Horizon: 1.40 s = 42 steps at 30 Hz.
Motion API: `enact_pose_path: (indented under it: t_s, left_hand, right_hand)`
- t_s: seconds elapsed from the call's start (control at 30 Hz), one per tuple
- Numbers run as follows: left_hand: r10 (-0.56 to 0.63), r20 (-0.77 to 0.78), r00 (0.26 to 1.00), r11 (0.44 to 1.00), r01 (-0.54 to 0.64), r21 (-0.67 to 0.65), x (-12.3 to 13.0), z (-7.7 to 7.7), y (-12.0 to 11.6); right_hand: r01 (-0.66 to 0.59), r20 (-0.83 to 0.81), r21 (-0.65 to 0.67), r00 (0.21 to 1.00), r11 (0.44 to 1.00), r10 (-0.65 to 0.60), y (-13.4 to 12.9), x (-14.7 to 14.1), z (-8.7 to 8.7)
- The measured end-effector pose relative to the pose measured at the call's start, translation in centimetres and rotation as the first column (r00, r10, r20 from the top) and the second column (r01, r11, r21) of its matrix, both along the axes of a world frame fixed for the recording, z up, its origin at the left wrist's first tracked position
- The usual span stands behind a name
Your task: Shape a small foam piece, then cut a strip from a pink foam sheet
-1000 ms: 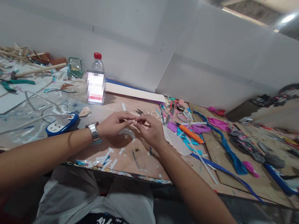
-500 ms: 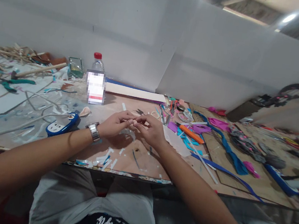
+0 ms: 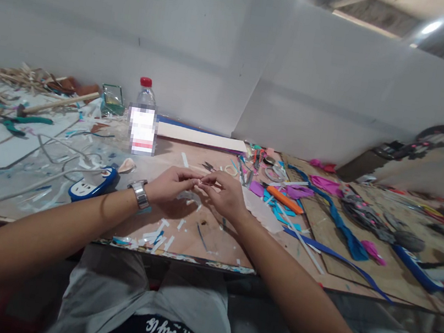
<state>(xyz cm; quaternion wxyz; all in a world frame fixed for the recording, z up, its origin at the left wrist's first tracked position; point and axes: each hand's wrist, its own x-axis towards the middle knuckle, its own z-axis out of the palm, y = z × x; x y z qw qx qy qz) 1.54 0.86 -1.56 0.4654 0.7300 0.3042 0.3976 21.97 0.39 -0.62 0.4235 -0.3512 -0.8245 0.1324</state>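
Above the middle of the worktable [image 3: 168, 159], my left hand [image 3: 173, 185] and my right hand [image 3: 224, 193] meet at the fingertips. Both are closed in a pinch, thumbs against fingers. Whatever lies between the fingertips is too small to make out. White paper scraps [image 3: 159, 238] lie on the table in front of my left hand. Just behind the hands is a small dark pair of snips [image 3: 207, 166]. A sheet of pale paper [image 3: 261, 208] lies right of my right hand.
A red-capped bottle [image 3: 144, 93] and a blue power strip [image 3: 94, 183] stand left of the hands. An orange cutter [image 3: 284, 199], tape rolls and blue strips lie to the right. Green-handled pliers [image 3: 13, 128] are at the far left. A grey wall [image 3: 206, 47] rises behind.
The fingers have shifted very slightly, with the fingertips still together. A faint pale curved shape seen below the fingertips earlier is less visible now. The things on the table have not moved.
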Motion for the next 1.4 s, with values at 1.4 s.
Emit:
enact_pose_path:
  t_s: [1.4]
  left_hand:
    - [0.005,0.144,0.990,0.984,0.021,-0.175,-0.07,-0.26,0.30]
  right_hand:
    - [-0.037,0.140,0.006,0.990,0.999,0.036,0.45,0.36,0.47]
